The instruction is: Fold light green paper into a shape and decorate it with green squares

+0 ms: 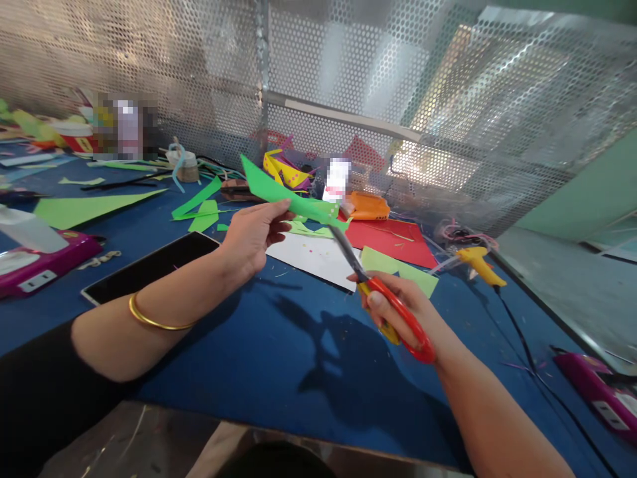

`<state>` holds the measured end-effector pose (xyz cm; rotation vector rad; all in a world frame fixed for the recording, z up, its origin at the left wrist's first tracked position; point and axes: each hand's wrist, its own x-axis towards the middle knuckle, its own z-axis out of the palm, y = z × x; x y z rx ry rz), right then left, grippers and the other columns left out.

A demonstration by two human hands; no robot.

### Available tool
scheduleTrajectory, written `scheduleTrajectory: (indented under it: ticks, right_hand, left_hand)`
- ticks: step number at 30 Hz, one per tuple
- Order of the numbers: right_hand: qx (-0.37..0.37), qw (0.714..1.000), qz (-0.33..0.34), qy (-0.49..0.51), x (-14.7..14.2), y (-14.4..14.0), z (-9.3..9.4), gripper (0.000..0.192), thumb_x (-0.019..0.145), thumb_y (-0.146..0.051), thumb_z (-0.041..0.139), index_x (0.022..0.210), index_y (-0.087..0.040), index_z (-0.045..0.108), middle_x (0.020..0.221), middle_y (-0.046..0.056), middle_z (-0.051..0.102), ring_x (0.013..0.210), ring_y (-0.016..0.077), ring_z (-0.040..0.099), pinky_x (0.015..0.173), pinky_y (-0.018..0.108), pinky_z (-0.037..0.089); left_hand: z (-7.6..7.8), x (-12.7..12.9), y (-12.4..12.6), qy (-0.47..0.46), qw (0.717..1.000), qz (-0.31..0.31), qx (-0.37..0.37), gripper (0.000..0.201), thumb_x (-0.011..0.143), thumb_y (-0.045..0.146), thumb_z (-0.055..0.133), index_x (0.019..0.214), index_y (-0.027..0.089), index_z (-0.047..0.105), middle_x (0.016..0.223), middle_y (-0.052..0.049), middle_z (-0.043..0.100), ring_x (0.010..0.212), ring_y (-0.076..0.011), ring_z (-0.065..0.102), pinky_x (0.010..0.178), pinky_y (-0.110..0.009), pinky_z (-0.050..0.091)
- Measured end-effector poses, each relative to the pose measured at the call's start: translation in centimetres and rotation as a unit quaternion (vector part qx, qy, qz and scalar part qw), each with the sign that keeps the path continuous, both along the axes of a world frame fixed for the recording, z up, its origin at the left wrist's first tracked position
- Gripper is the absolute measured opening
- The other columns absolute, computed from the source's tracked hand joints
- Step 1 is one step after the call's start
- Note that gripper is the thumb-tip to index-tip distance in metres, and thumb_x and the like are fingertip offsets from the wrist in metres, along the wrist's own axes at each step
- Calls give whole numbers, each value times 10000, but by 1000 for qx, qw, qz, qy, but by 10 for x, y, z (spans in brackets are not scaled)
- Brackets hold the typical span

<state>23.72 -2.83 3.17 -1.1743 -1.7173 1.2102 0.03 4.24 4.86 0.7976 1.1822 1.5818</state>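
Observation:
My left hand [251, 234] pinches a long strip of green paper [279, 189] and holds it above the blue table [279, 345]. My right hand [401, 309] grips red-and-yellow-handled scissors [393, 312]. Their grey blades [343, 249] point up-left and meet the right end of the green strip. A gold bangle sits on my left wrist. Under the strip lie a white sheet [311, 255], a red sheet [393, 239] and pale green offcuts [398, 269].
A dark phone or tablet [149, 265] lies by my left forearm. A yellow glue gun [478, 262] with a black cord sits at the right. Magenta devices [34, 262] [597, 388] lie at both sides. Green scraps [84, 206] and craft clutter line the perforated metal screen [348, 79].

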Motion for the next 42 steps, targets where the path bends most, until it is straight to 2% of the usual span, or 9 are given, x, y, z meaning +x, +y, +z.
scheduleTrajectory:
  ticks: [7, 13, 25, 28, 31, 34, 37, 39, 42]
  right_hand:
    - [36, 969, -180, 165, -7, 11, -9, 441, 686, -382, 791, 1046, -188, 624, 668, -29, 593, 587, 127, 550, 579, 275, 465]
    - [20, 951, -188, 246, -13, 17, -18, 408, 697, -341, 777, 1028, -179, 601, 609, -42, 604, 612, 141, 581, 629, 285, 454]
    - [55, 946, -229, 225, -14, 17, -15, 306, 704, -281, 715, 968, -168, 611, 596, -42, 601, 525, 121, 573, 496, 251, 442]
    - [72, 951, -234, 191, -7, 17, -11, 275, 729, -286, 706, 959, -167, 614, 557, -46, 585, 504, 118, 559, 464, 237, 418]
    - [102, 953, -241, 152, 2, 17, -4, 283, 732, -268, 709, 977, -176, 601, 556, -52, 590, 507, 123, 570, 479, 245, 440]
    - [125, 958, -230, 114, 6, 16, 3, 296, 704, -247, 727, 961, -185, 594, 591, -57, 595, 505, 123, 576, 508, 263, 467]
    - [118, 971, -191, 78, 5, 13, 6, 295, 689, -247, 726, 949, -200, 596, 594, -63, 580, 480, 121, 561, 484, 269, 457]
    - [100, 979, -161, 72, 2, 11, 6, 303, 692, -257, 720, 964, -210, 595, 593, -65, 576, 468, 124, 555, 466, 271, 448]
    - [79, 983, -140, 87, -1, 9, 4, 334, 688, -281, 733, 985, -219, 594, 591, -66, 573, 467, 131, 559, 468, 279, 450]
  left_hand:
    - [-12, 20, -19, -51, 997, -39, -44, 227, 611, 316, 836, 727, 176, 699, 817, -31, 742, 599, -93, 578, 510, -204, 404]
    - [-23, 39, -40, -39, 993, -102, -43, 255, 621, 360, 841, 717, 153, 726, 849, -59, 756, 584, -89, 572, 496, -204, 379]
    - [-26, 49, -53, -47, 981, -169, -87, 314, 626, 369, 843, 792, 138, 710, 879, -77, 750, 622, -113, 629, 528, -212, 433]
    - [-26, 45, -46, -30, 989, -134, -57, 348, 687, 442, 782, 858, 158, 676, 951, -70, 723, 731, -153, 656, 564, -230, 452]
    - [-24, 34, -32, 61, 998, -14, 31, 371, 742, 422, 730, 1018, 188, 647, 1095, -68, 669, 991, -196, 626, 770, -260, 477]
    - [-16, 22, -24, 244, 954, 90, 145, 502, 716, 340, 756, 1187, 241, 613, 1275, -67, 594, 1196, -239, 521, 1002, -322, 387]
    - [-9, 18, -27, 452, 864, -34, 219, 321, 712, 371, 764, 1022, 293, 730, 1113, -40, 701, 1137, -273, 556, 1110, -401, 251]
    - [-8, 21, -33, 514, 818, -129, 224, 212, 679, 402, 782, 861, 294, 773, 885, -29, 745, 956, -269, 629, 1065, -406, 305]
    - [-10, 27, -40, 509, 810, -245, 159, 114, 693, 385, 755, 661, 276, 766, 595, -5, 685, 653, -211, 627, 744, -305, 462]
